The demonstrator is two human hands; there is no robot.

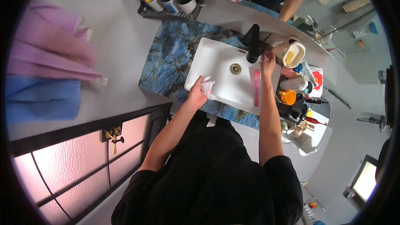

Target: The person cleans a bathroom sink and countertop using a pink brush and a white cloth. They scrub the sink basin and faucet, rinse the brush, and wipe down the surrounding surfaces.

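My left hand (197,95) grips a crumpled white tissue or thin cloth (207,88) over the near left rim of the white sink (215,65). Beyond the sink's right side, my right hand (268,64) reaches in beside the black faucet (253,42). Its fingers are at a beige bottle (280,48); whether they grip it I cannot tell. A pink brush-like tool with a long handle (256,89) lies inside the basin, left of my right forearm. Near the basin's middle is a metal drain (235,68).
Blue marbled counter (168,59) surrounds the sink. Crowding the right side are a soap dish with yellow soap (293,55), a white bottle (293,84), an orange mug (287,97) and black items (292,111). A black rack (168,15) holds cups below the mirror. Towels (53,47) hang left.
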